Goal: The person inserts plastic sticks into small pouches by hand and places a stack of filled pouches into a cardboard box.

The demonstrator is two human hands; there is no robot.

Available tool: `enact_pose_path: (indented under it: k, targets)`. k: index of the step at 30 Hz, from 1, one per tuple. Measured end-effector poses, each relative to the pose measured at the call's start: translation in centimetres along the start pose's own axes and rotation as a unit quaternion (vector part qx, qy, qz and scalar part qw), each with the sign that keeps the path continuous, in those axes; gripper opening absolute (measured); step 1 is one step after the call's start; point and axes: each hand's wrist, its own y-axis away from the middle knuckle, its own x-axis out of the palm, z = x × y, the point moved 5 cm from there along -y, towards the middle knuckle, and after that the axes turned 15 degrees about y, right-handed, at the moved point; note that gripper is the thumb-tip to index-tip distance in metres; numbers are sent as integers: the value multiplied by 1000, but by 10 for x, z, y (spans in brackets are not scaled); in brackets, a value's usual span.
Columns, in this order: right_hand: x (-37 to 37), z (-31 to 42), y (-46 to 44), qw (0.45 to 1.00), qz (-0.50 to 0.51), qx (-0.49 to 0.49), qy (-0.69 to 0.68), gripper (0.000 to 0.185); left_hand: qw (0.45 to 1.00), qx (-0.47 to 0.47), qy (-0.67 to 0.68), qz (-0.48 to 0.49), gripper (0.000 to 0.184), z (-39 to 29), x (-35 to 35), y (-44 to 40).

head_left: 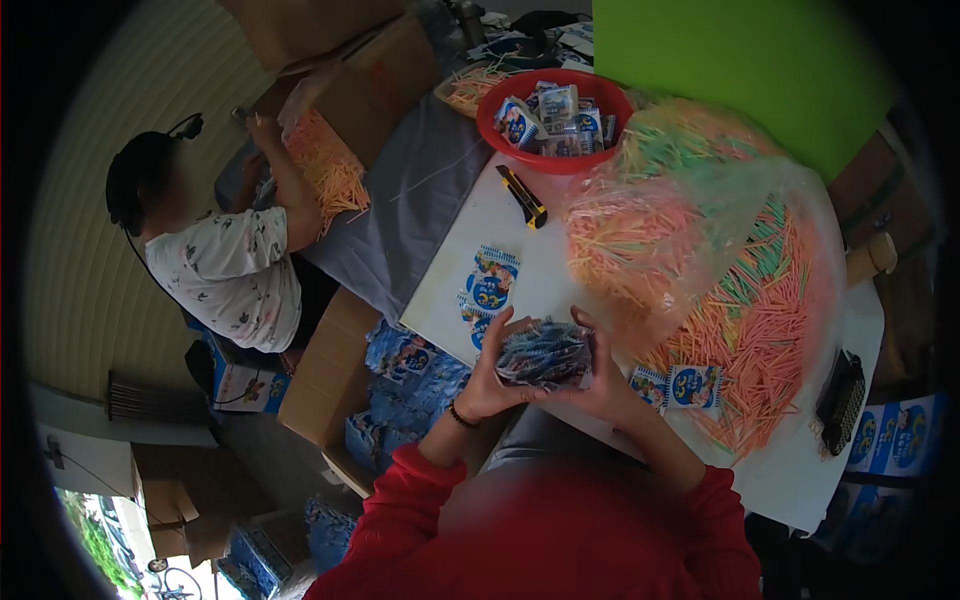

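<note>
Between my two hands is a stack of small blue-and-white printed packets (545, 354), seen edge on. My left hand (487, 370) grips its left end, the thumb up along the side; a dark bracelet circles that wrist. On the right end my right hand (606, 375) is closed in the same way. Loose printed packets (493, 280) lie on the white table just beyond my left hand. Beside my right hand two more packets (694, 386) rest against a heap of pink, orange and green candy sticks (760, 340).
A red basin (490, 128) holds several packets. Near it lies a yellow-black box cutter (522, 197). A clear plastic bag (690, 190) covers part of the sticks. An open carton (330, 385) of packets stands left of my lap. Another person (225, 260) sits at the left.
</note>
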Motion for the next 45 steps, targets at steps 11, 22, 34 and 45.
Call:
enact_pose_path:
  k: [11, 22, 34, 45]
  targets:
    - [-14, 20, 1, 990, 92, 106, 16, 91, 990, 128, -22, 56, 131, -33, 25, -2]
    - [-19, -4, -24, 984, 155, 86, 20, 80, 965, 99, -231, 75, 69, -8, 11, -10]
    - [-2, -7, -4, 993, 81, 33, 80, 108, 987, 94, -132, 6, 140, 13, 15, 11]
    - [-13, -3, -13, 990, 121, 22, 67, 116, 981, 78, -170, 61, 115, 9, 10, 8]
